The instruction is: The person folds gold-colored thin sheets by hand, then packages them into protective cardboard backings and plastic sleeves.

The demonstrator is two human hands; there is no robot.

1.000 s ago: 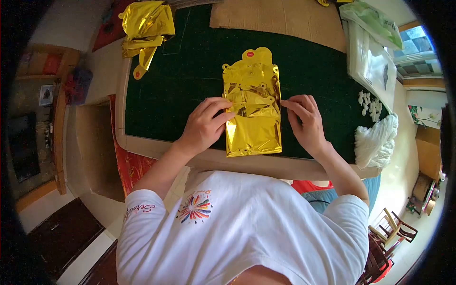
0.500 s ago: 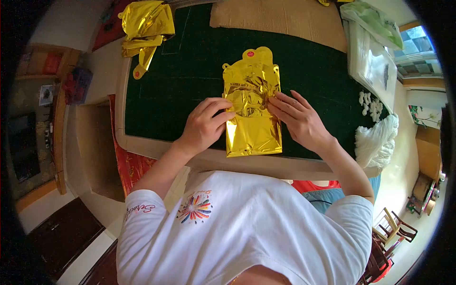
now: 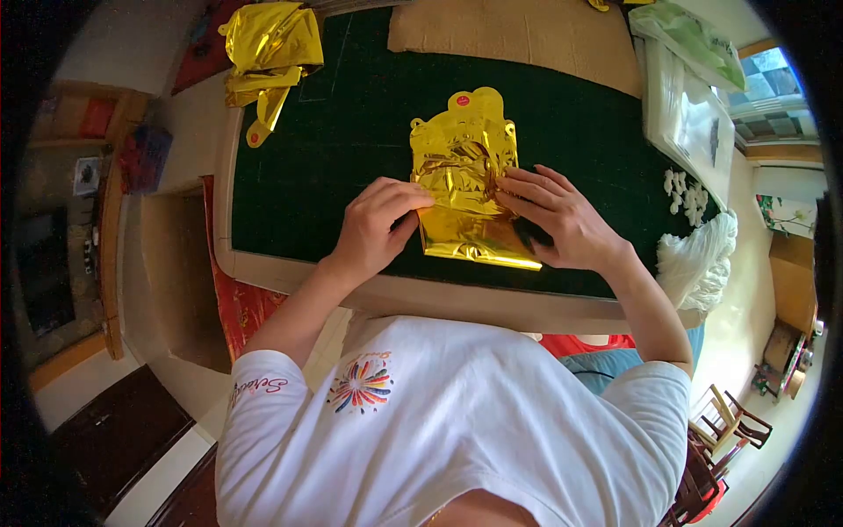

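On the dark-green tabletop, the flat gold foil bundle's near edge has just lifted, apparently starting a fold; my left hand pinches its left side, my right hand's spread fingers touch its right.

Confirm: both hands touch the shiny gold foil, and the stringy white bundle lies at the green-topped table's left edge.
Not left: the head view shows the white bundle at the right edge of the table. The left hand and right hand touch the foil.
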